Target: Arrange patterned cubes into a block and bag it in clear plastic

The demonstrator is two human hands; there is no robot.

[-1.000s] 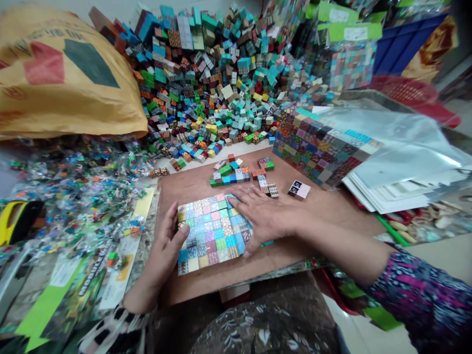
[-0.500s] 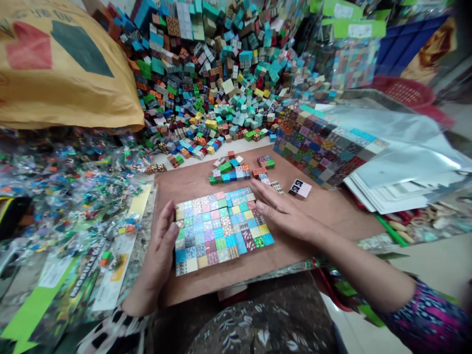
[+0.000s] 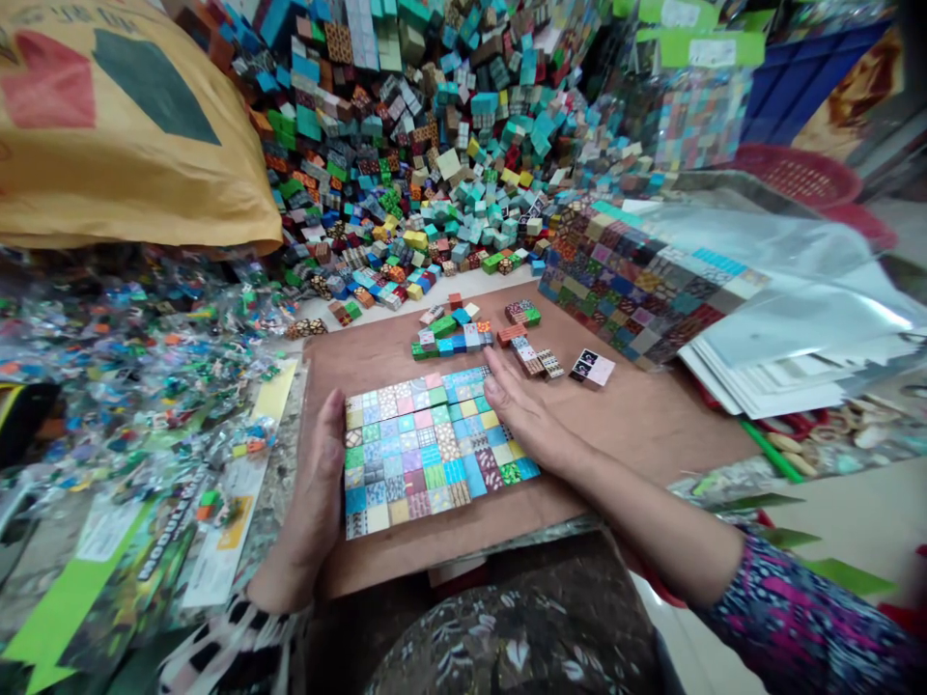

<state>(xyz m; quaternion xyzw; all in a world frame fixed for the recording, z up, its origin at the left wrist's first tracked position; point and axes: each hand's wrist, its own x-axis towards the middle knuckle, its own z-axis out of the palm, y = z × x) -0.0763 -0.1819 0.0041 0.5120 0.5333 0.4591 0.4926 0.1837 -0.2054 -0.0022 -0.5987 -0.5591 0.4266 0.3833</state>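
A flat rectangle of small patterned cubes [image 3: 427, 452] lies on a brown board [image 3: 637, 415] in front of me. My left hand [image 3: 319, 483] stands on edge against the rectangle's left side, fingers stretched out straight. Along the right side my right hand [image 3: 525, 415] presses flat, fingers together and extended, holding nothing. Just beyond the rectangle sit loose cubes: a green, blue and red cluster [image 3: 453, 333] and a short row [image 3: 536, 362] with a black-and-white piece [image 3: 590, 367].
A huge heap of coloured cubes [image 3: 435, 145] rises at the back. A packed block of cubes [image 3: 630, 280] and clear plastic sheets [image 3: 782, 299] lie right. A yellow sack [image 3: 123, 125] and bags of small parts [image 3: 137, 357] fill the left.
My right hand slid off the top of the cube rectangle to its right edge and now presses in against it. The left hand stayed at the left edge.
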